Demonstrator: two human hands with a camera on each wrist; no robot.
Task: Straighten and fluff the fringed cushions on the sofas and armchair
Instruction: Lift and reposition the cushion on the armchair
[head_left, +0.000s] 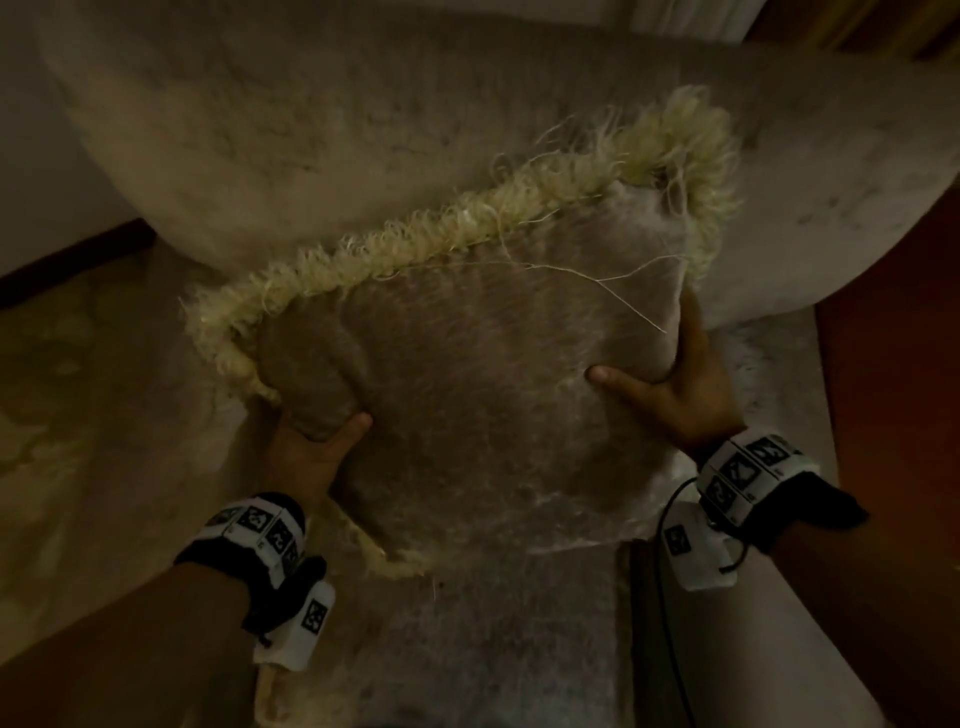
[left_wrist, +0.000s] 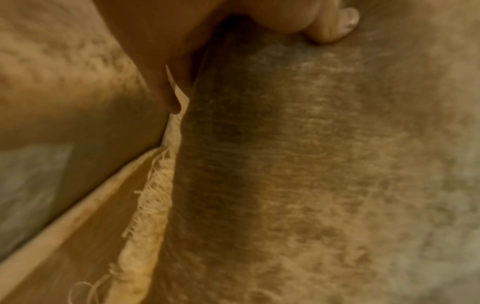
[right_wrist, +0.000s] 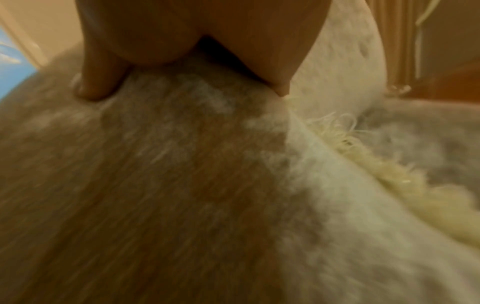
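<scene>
A grey-brown velvet cushion (head_left: 493, 395) with a pale cream fringe (head_left: 467, 223) stands tilted against the backrest of a light armchair (head_left: 291, 119). My left hand (head_left: 311, 447) grips its left side, thumb on the front face and fingers behind. My right hand (head_left: 670, 384) grips the right side the same way, thumb pressed into the front. The left wrist view shows the cushion (left_wrist: 311, 164), its fringe (left_wrist: 150, 205) and my left hand (left_wrist: 233, 37) wrapped round the edge. In the right wrist view my right hand (right_wrist: 187, 61) clasps the cushion (right_wrist: 155, 185) beside the fringe (right_wrist: 363, 164).
The armchair's seat (head_left: 493, 634) lies below the cushion, with its arm (head_left: 78, 415) at the left and a rounded arm (head_left: 857, 182) at the right. A reddish-brown floor (head_left: 893, 415) shows at the right. The room is dim.
</scene>
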